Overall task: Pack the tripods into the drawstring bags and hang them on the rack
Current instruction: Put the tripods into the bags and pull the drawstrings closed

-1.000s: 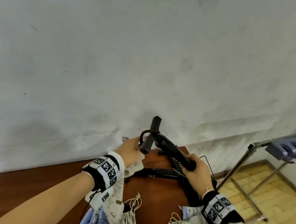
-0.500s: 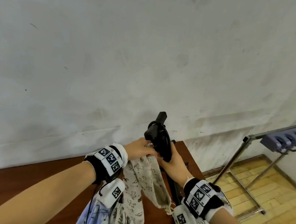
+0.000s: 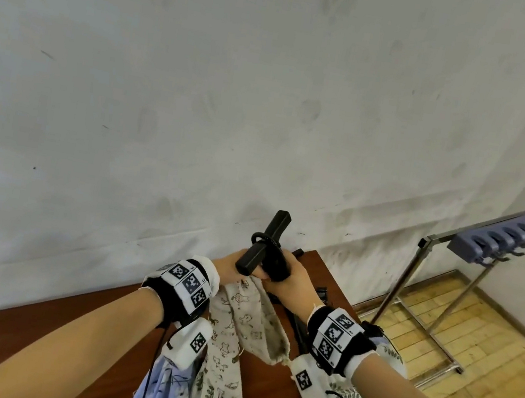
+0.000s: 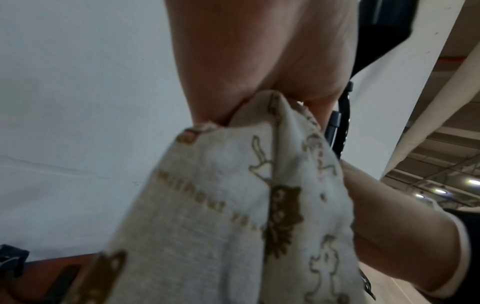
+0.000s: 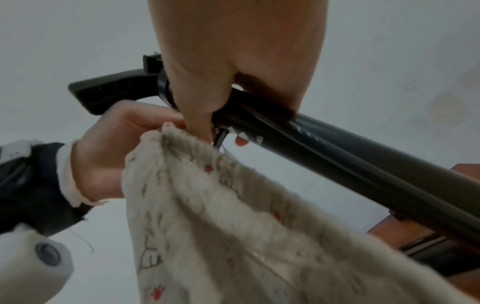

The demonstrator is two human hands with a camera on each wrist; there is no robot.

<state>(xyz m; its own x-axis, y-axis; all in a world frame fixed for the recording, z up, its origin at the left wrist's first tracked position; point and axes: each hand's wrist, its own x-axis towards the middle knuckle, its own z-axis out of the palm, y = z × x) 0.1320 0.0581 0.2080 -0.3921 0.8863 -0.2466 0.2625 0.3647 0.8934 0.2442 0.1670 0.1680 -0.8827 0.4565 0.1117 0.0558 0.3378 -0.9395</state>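
The left hand [image 3: 232, 264] pinches the rim of a cream animal-print drawstring bag [image 3: 243, 319]. The right hand [image 3: 292, 281] grips a black folded tripod [image 3: 268, 251], raised above the brown wooden table [image 3: 261, 391]. A metal rack [image 3: 502, 242] stands to the right.

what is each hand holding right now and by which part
The right hand grips the black tripod near its head end. The left hand pinches the cream drawstring bag at its top edge.
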